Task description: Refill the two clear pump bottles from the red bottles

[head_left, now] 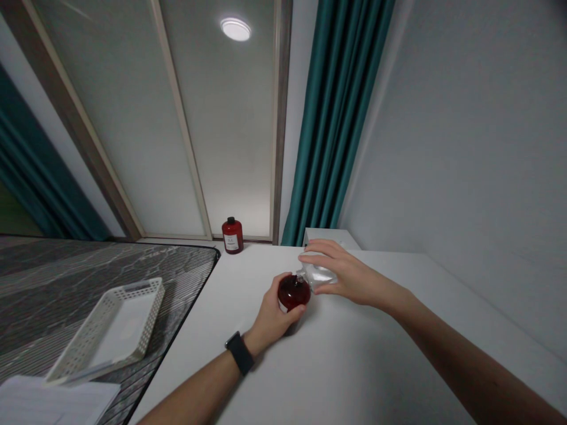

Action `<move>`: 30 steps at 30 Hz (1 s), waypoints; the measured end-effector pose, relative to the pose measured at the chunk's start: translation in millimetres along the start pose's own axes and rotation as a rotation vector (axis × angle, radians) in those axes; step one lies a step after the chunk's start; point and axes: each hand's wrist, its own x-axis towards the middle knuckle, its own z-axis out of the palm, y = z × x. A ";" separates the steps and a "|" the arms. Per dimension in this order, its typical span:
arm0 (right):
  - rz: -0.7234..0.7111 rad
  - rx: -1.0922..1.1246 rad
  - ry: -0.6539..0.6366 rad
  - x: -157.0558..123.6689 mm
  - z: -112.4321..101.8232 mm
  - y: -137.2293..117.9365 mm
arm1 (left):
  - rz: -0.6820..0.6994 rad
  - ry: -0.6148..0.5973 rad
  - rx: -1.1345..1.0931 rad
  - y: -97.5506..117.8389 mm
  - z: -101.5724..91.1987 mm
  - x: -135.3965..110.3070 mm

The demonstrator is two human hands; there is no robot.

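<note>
My left hand [278, 313] wraps around a dark red bottle [294, 291] whose neck has no cap on it. In my right hand [343, 273] is a clear, shiny pouch [318, 276], tilted sideways with its narrow spout at the bottle's mouth. Whether any liquid passes between them is too small to tell. Farther back, a second red bottle [233, 235] with a black cap and a white label stands upright near the table's far edge. A dark watch sits on my left wrist.
Both hands are above a white table [354, 354]. To the left, a white perforated basket [148, 319] and paper sheets [53, 401] lie on a grey patterned surface [186, 265]. Behind the table are a white box [332, 235], a green curtain [341, 118] and frosted sliding doors [225, 130].
</note>
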 end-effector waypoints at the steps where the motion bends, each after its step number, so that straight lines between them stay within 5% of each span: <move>1: -0.004 -0.003 0.000 0.2 -0.2 0.0 | 0.000 -0.002 0.000 -0.1 0.0 -0.1; 30: -0.008 -0.007 -0.041 -1.3 -4.6 -2.6 | -0.015 -0.014 -0.017 4.3 -0.3 0.5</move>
